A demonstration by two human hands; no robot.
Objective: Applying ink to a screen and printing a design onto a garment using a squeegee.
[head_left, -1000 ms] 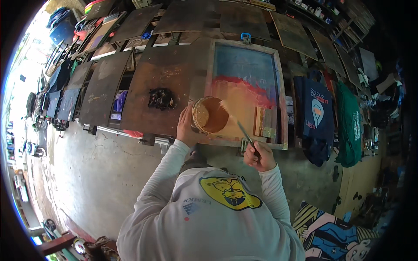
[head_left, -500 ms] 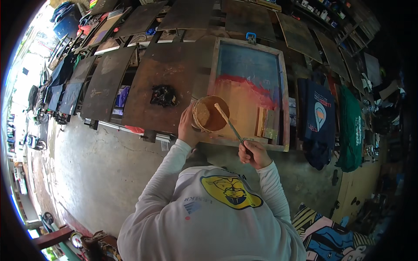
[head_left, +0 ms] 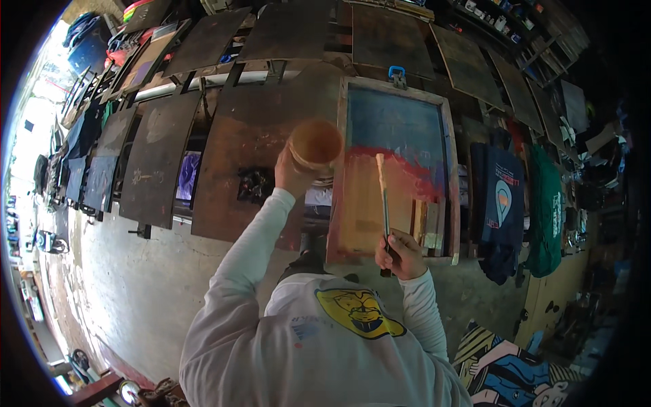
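My left hand point(head_left: 290, 173) grips an orange-stained round tub point(head_left: 317, 144), holding it up left of a wooden-framed screen point(head_left: 393, 119). The tub's open top faces the camera. The screen's mesh is blue at the far part, red across the middle and orange-yellow nearer me. My right hand point(head_left: 400, 254) is closed on a long brush point(head_left: 383, 186), whose paint-coated end points away from me over the screen; whether it touches the mesh I cannot tell. A black crumpled thing point(head_left: 254, 184) lies on the stained board point(head_left: 230, 129) left of the tub, partly behind my left arm.
Rows of dark boards point(head_left: 152, 163) stand left and beyond the screen. A navy printed garment point(head_left: 498, 214) and green fabric point(head_left: 542, 217) hang at the right. A blue clamp point(head_left: 397, 76) is at the screen's far edge. Shelves point(head_left: 502, 24) hold small containers. A painted panel point(head_left: 515, 370) is lower right.
My left hand has lifted the tub away from me, off from over the screen. The brush has come out of the tub and swung rightward, more in line with my forearm.
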